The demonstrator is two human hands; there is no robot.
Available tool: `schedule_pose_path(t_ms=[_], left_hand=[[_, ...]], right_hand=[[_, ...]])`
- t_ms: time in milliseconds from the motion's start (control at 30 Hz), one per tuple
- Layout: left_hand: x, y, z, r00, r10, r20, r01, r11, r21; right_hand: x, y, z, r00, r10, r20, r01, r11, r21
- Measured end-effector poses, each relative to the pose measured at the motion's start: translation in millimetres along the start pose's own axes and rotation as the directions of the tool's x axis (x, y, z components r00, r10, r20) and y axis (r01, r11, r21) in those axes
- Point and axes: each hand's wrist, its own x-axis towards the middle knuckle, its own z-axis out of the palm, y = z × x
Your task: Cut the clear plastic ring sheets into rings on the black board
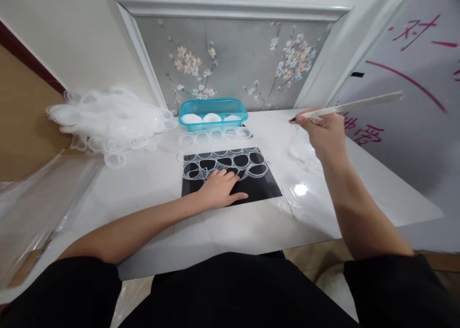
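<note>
On white glossy table (pixel 136 189), centre: flat black rectangular board (pixel 257 186); translucent plastic ring sheet (pixel 241 161) lies over its rear part, person's bare left hand (pixel 221 189) rests on top. Behind board: blue plastic basket (pixel 212 127) contains white rounded pieces (pixel 212 118). Left rear: heap of translucent plastic rings (pixel 111 117). Right: crumpled clear plastic film (pixel 304 151); near it, slim white stick-like tool (pixel 366 101) sits in bare right hand (pixel 327 129).

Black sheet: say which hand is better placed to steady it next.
Left, I'd judge: the left hand lies palm down across the sheet, while the right hand is off past its right edge, gripping a white stick.
</note>
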Motion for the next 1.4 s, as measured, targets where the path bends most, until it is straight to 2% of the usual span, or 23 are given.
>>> schedule_pose_path(t_ms=[67, 100, 200, 267, 333, 400, 500, 600, 700, 800, 867, 933, 1000, 1067, 1133, 1167, 1233, 1333, 1400], left_hand=[[-6.3, 1.0, -1.6, 1.0, -0.009, 0.007, 0.009, 0.999, 0.032], [-10.2, 2.3, -3.3, 1.0, -0.018, 0.005, 0.018, 0.998, 0.06], [-20.7, 8.8, -13.7, 0.997, -0.08, -0.013, 0.081, 0.978, 0.193], [-23.9, 15.0, -23.2, 0.991, -0.131, -0.04, 0.137, 0.949, 0.286], [-23.1, 21.9, -30.5, 0.987, -0.138, -0.087, 0.16, 0.923, 0.349], [-19.1, 28.1, -31.8, 0.987, -0.066, -0.143, 0.117, 0.918, 0.38], [-9.5, 32.7, -20.3, 0.975, 0.151, -0.161, -0.082, 0.926, 0.368], [4.3, 29.2, -1.9, 0.922, 0.357, -0.153, -0.274, 0.878, 0.393], [24.2, 21.5, 9.4, 0.865, 0.476, -0.161, -0.336, 0.786, 0.519], [44.8, 18.8, 10.1, 0.858, 0.483, -0.175, -0.32, 0.769, 0.553], [52.7, 22.6, 8.6, 0.883, 0.423, -0.204, -0.292, 0.834, 0.468], [52.8, 29.5, 9.1, 0.906, 0.359, -0.224, -0.271, 0.899, 0.343], [45.7, 36.7, 12.7, 0.911, 0.35, -0.217, -0.289, 0.919, 0.269], [34.8, 42.0, 18.5, 0.909, 0.375, -0.183, -0.324, 0.911, 0.257], [24.1, 44.5, 24.5, 0.916, 0.366, -0.164, -0.318, 0.912, 0.258], [19.9, 44.9, 26.9, 0.921, 0.354, -0.164, -0.306, 0.916, 0.26], [14.6, 44.5, 30.4, 0.924, 0.339, -0.178, -0.286, 0.92, 0.268], [13.6, 43.3, 32.8, 0.924, 0.335, -0.185, -0.281, 0.922, 0.267], [15.3, 43.0, 33.7, 0.93, 0.323, -0.177, -0.276, 0.929, 0.247]], right_hand=[[-3.1, -1.1, -1.3, 0.999, -0.022, -0.024, 0.02, 0.998, -0.065], [-8.7, -0.3, -0.2, 0.999, -0.042, 0.004, 0.042, 0.99, -0.138], [-38.6, 8.7, 10.8, 0.975, -0.138, 0.172, 0.192, 0.914, -0.357], [-62.7, 18.1, 21.8, 0.936, -0.179, 0.302, 0.291, 0.878, -0.381], [-82.6, 26.3, 31.9, 0.913, -0.139, 0.384, 0.283, 0.893, -0.35], [-94.5, 30.8, 38.2, 0.912, -0.063, 0.405, 0.204, 0.927, -0.315], [-98.5, 31.3, 39.7, 0.931, 0.006, 0.365, 0.097, 0.96, -0.263], [-94.4, 31.9, 36.5, 0.959, 0.031, 0.282, 0.032, 0.975, -0.218], [-89.2, 37.9, 33.4, 0.982, 0.105, 0.156, -0.079, 0.983, -0.165], [-83.9, 44.7, 28.5, 0.982, 0.168, 0.085, -0.161, 0.983, -0.09], [-80.2, 45.4, 22.2, 0.98, 0.189, 0.058, -0.185, 0.98, -0.074], [-77.3, 42.1, 14.1, 0.989, 0.145, -0.001, -0.144, 0.982, -0.121], [-77.3, 36.8, 7.1, 0.999, 0.011, -0.047, -0.021, 0.976, -0.216], [-82.1, 32.8, 4.5, 0.992, -0.116, 0.055, 0.127, 0.95, -0.284], [-91.6, 32.0, 7.3, 0.957, -0.119, 0.265, 0.19, 0.947, -0.261], [-97.2, 32.7, 10.2, 0.93, -0.078, 0.36, 0.171, 0.957, -0.234], [-107.6, 35.3, 16.9, 0.88, 0.042, 0.472, 0.056, 0.98, -0.191], [-116.6, 38.5, 23.2, 0.843, 0.18, 0.507, -0.123, 0.982, -0.143], [-118.5, 38.5, 23.9, 0.842, 0.208, 0.499, -0.165, 0.978, -0.129]])
